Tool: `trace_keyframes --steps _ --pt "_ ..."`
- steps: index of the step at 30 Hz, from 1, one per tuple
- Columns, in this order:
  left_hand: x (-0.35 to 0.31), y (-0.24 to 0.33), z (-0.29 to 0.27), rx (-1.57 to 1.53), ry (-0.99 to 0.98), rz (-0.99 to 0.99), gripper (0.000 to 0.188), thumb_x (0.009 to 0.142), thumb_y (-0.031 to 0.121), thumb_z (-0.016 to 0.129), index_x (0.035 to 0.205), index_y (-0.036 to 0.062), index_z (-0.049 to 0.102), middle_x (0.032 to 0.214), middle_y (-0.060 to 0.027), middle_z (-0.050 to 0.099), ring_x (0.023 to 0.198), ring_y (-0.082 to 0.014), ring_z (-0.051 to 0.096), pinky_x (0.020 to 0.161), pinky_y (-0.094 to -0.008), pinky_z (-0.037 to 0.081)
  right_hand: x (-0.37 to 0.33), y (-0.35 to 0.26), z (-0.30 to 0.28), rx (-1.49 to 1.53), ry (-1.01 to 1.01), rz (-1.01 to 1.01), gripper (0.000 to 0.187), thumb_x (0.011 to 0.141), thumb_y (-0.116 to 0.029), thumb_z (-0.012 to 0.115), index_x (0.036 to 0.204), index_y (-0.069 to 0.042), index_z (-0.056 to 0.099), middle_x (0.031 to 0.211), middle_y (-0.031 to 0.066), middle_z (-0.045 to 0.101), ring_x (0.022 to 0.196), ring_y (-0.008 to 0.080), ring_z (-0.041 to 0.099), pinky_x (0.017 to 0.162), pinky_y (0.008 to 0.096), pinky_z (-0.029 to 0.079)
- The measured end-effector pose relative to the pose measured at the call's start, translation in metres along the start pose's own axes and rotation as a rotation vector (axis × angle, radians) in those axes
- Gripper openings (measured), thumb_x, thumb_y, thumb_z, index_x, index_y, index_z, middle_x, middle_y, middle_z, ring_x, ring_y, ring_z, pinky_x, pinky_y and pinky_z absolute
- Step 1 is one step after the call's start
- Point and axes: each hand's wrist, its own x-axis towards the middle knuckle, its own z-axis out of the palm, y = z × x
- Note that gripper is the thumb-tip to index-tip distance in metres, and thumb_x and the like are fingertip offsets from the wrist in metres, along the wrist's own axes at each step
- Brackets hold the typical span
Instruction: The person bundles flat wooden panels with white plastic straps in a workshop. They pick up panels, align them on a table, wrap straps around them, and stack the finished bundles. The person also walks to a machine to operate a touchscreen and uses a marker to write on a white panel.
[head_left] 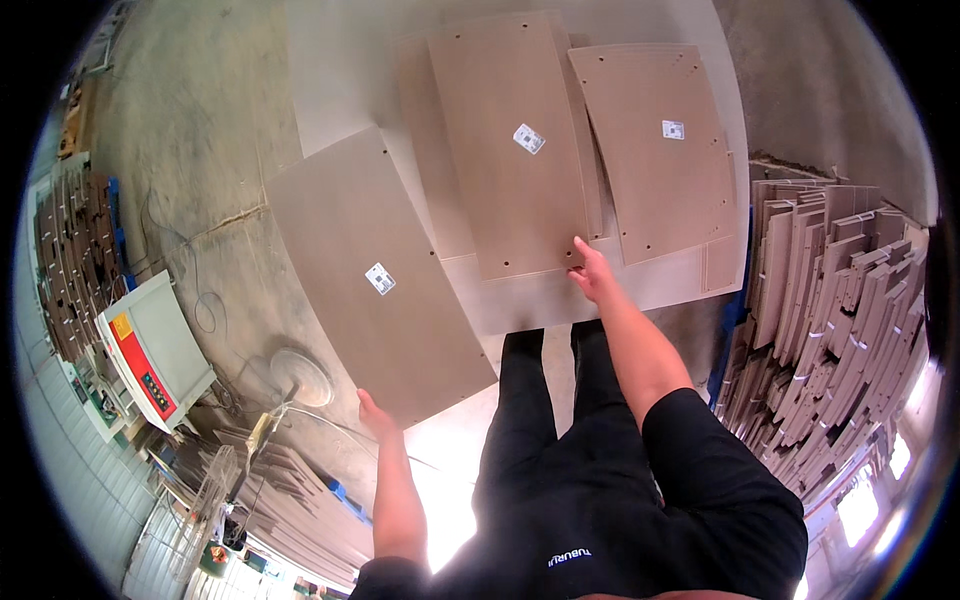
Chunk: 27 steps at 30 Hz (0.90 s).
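Left hand (379, 416): closed on the left panel (345, 290) at its near edge, fingertips hidden
Right hand (596, 277): thumb and fingers parted beside the middle panel (490, 190), contact unclear
Right of right fingers: stacked boards (820, 320)
Left panel: ahead of left fingers, brown, white-labelled, edge holes

Bright light washes the floor (452, 475) at lower center to white and glares through windows (858, 512) at lower right, while the concrete at upper right sits dimmer; fisheye curvature bends stacked boards (835, 330) near the black rim (a faint rainbow fringe shows there).
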Motion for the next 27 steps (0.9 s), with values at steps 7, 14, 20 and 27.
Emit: trace_keyframes --steps 7,14,20,27 --pt "0.014 -0.004 -0.008 -0.103 -0.083 -0.064 0.063 0.108 0.051 0.048 0.135 -0.005 0.059 0.13 -0.0116 0.065 0.116 -0.0234 0.064 0.1 -0.0357 0.05 -0.086 -0.068 -0.018 -0.255 -0.474 -0.15 0.059 0.089 -0.041 0.08 0.131 -0.002 0.062 0.12 0.0077 0.068 0.109 0.0197 0.065 0.097 0.0381 0.052" --pt "0.026 0.015 0.013 0.022 -0.301 -0.031 0.061 0.111 0.048 0.044 0.129 -0.0068 0.063 0.123 -0.0116 0.069 0.111 -0.0221 0.065 0.098 -0.035 0.05 -0.229 -0.122 -0.062 -0.298 -0.412 -0.276 0.062 0.086 -0.033 0.083 0.132 0.003 0.061 0.12 0.0084 0.069 0.106 0.0183 0.066 0.097 0.0362 0.052" --pt "0.025 0.007 0.108 0.122 -0.402 0.007 0.06 0.111 0.047 0.043 0.125 -0.0077 0.065 0.12 -0.012 0.07 0.109 -0.0216 0.065 0.097 -0.0354 0.049 -0.332 -0.081 -0.147 -0.426 -0.2 -0.269 0.061 0.085 -0.034 0.084 0.128 0.004 0.063 0.113 0.0074 0.07 0.101 0.0158 0.064 0.091 0.0324 0.053" --pt "0.031 0.02 0.217 0.505 -0.44 0.088 0.061 0.106 0.055 0.048 0.122 -0.0002 0.067 0.118 -0.015 0.072 0.106 -0.0245 0.065 0.094 -0.0363 0.049 -0.373 -0.051 -0.177 -0.44 -0.232 -0.216 0.05 0.087 -0.028 0.083 0.123 0.004 0.066 0.113 0.0059 0.071 0.101 0.014 0.064 0.093 0.0312 0.052"
